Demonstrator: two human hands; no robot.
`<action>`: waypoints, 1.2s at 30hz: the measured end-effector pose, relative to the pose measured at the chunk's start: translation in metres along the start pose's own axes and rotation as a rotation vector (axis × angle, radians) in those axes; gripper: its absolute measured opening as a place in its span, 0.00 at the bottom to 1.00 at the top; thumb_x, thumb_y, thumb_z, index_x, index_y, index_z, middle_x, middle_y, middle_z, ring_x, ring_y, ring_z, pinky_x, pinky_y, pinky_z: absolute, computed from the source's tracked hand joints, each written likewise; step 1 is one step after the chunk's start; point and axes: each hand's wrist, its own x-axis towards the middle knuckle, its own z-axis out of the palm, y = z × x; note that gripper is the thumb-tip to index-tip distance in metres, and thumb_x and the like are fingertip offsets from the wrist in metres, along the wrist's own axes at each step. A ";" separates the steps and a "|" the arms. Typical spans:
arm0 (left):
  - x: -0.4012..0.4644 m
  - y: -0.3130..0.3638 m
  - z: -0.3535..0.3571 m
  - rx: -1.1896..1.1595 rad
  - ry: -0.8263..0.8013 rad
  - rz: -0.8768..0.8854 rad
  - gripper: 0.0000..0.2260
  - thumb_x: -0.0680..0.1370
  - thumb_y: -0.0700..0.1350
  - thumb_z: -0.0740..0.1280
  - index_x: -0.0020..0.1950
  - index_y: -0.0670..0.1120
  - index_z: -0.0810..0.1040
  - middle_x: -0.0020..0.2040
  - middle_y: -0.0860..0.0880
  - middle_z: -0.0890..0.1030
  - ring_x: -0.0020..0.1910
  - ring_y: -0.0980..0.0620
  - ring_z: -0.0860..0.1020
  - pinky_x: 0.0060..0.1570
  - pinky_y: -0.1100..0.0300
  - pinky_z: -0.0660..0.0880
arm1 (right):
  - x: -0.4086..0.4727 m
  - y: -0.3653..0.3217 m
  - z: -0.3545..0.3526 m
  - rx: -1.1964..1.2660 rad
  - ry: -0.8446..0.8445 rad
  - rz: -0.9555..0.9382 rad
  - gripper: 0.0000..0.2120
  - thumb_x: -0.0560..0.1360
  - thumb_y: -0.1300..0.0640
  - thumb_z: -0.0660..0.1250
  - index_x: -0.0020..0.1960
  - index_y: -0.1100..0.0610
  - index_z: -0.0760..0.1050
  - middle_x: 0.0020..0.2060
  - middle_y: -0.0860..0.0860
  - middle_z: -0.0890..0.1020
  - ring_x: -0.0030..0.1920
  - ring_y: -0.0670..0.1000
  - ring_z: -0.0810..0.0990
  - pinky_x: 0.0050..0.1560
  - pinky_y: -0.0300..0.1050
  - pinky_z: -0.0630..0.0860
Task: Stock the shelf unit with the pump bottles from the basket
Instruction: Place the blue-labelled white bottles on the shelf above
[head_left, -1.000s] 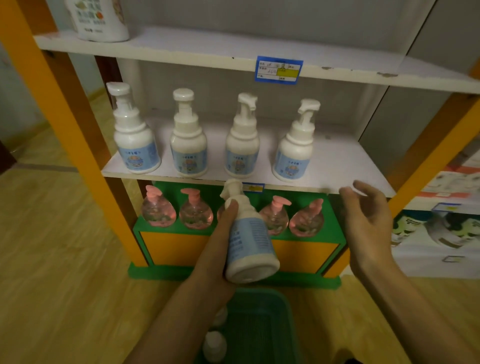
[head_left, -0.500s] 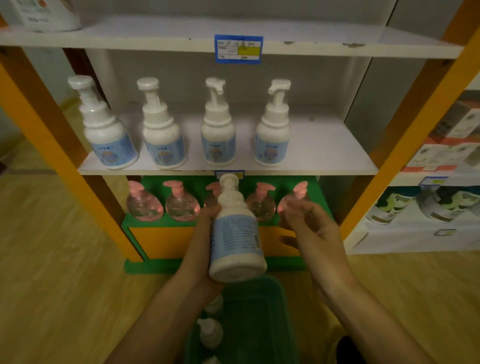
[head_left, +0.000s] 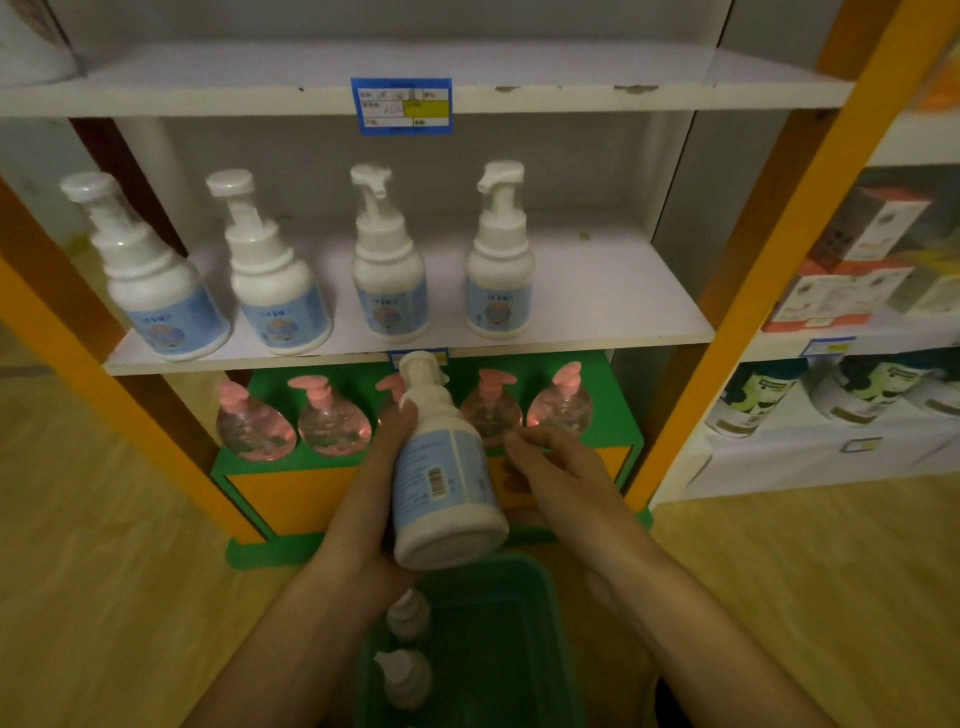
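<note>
My left hand (head_left: 376, 499) gripped a bottle (head_left: 444, 478) over the basket (head_left: 540, 613), barcode toward me; my right hand (head_left: 558, 473), fingers loose, reached to turn it for shelving.

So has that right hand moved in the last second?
Yes. The right hand has left the white shelf's front edge, dropping leftward to beside the held bottle.
</note>
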 end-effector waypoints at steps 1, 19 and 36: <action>0.000 0.000 -0.002 -0.011 0.030 -0.013 0.20 0.68 0.58 0.67 0.52 0.46 0.79 0.36 0.44 0.83 0.31 0.47 0.82 0.32 0.52 0.81 | -0.001 -0.001 -0.001 0.007 0.009 0.004 0.03 0.79 0.50 0.62 0.50 0.45 0.74 0.52 0.53 0.79 0.54 0.53 0.78 0.59 0.55 0.77; 0.006 -0.009 0.008 0.476 0.325 0.356 0.13 0.81 0.52 0.56 0.46 0.46 0.75 0.44 0.44 0.80 0.41 0.48 0.79 0.35 0.59 0.77 | -0.019 -0.002 0.018 0.022 -0.307 0.100 0.24 0.66 0.56 0.76 0.57 0.46 0.71 0.50 0.47 0.80 0.50 0.48 0.81 0.45 0.43 0.82; 0.004 -0.006 -0.006 0.755 0.315 0.090 0.09 0.79 0.49 0.61 0.55 0.47 0.76 0.48 0.48 0.82 0.50 0.46 0.78 0.52 0.51 0.75 | 0.023 -0.002 -0.044 -0.074 0.390 -0.454 0.35 0.62 0.60 0.80 0.62 0.52 0.64 0.50 0.46 0.75 0.48 0.46 0.79 0.41 0.36 0.80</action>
